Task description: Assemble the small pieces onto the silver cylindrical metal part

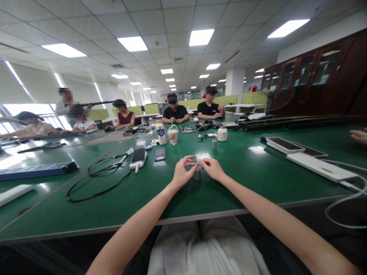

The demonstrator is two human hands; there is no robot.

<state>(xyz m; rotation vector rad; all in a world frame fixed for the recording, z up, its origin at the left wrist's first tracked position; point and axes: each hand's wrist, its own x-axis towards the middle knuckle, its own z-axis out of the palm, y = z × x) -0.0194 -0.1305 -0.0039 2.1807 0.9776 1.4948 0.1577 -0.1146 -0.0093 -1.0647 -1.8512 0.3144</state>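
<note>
A grey metal cylinder (pixel 197 175) stands upright on the green bench (pixel 241 168), near its front edge and straight ahead of the wearer. The person's left hand (pixel 184 170) reaches its top from the left, fingers bent and partly spread from the thumb, with the thumb tip at the cylinder's upper end; whether it grips anything there, I cannot tell. The right hand (pixel 211 168) comes in from the other side, thumb and fingertips drawn close together just above the cylinder; anything between them is too small to make out. Just beyond the fingers lies a pale, shiny flat piece (pixel 203 156), partly hidden by the right hand.

Farther back stands a second metal cylinder (pixel 214 144), with a white jar (pixel 222 134) near it. To the left of these are a lidded plastic cup (pixel 172 135) and a bottle with a blue label (pixel 161 133), and nearer the wearer, a dark square panel (pixel 160 154). Left of the panel, a phone (pixel 138 155) rests on a white power bank (pixel 133 165), beside a looped black cable (pixel 86 199). Well to the right lies a long white device (pixel 321 167) with a white cable (pixel 329 217). Several co-workers sit across the bench, and another person's hand (pixel 359 136) shows at the right edge.
</note>
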